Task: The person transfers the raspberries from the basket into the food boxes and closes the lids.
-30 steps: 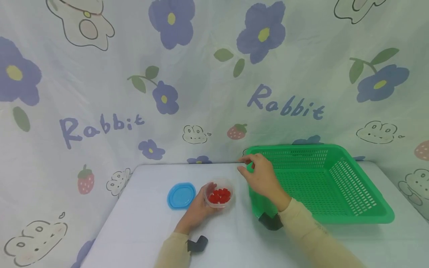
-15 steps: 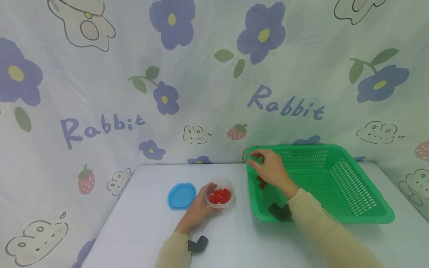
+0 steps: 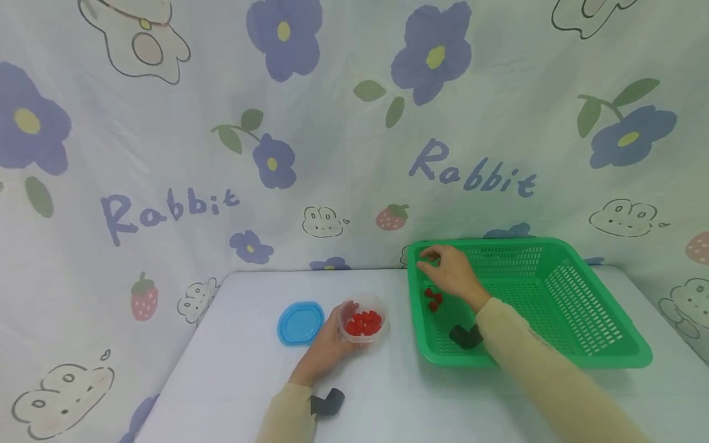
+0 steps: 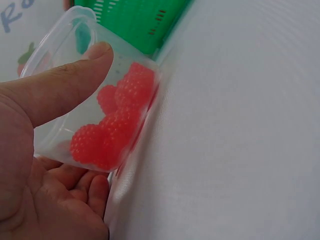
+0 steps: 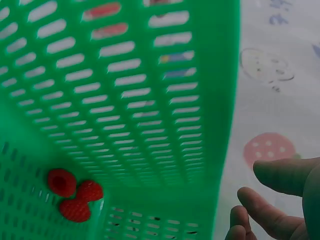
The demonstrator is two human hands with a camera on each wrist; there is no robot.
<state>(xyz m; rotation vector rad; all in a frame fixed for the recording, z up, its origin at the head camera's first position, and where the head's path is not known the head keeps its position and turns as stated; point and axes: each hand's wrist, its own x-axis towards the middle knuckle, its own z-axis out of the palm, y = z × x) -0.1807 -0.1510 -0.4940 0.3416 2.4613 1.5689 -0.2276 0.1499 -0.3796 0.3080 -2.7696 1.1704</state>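
My left hand (image 3: pixel 327 347) holds a clear plastic tub (image 3: pixel 382 307) on the table, thumb along its side. Several red raspberries (image 3: pixel 364 323) lie in the tub; up close in the left wrist view the raspberries (image 4: pixel 117 122) rest at its bottom. Above the left end of a green basket (image 3: pixel 604 289) is my right hand (image 3: pixel 454 271), its thumb and fingers apart with nothing between them. Three raspberries (image 5: pixel 75 195) lie together on the basket floor by its left wall, below that hand.
A blue lid (image 3: pixel 301 323) lies on the white table (image 3: pixel 232 369), left of the tub. A printed cloth (image 3: pixel 343 123) hangs behind the table. The basket's raised, slotted walls stand at the right.
My right hand has moved right, from the basket's left rim to over its inside, and the raspberries there have come into view. The left hand and tub have stayed put.
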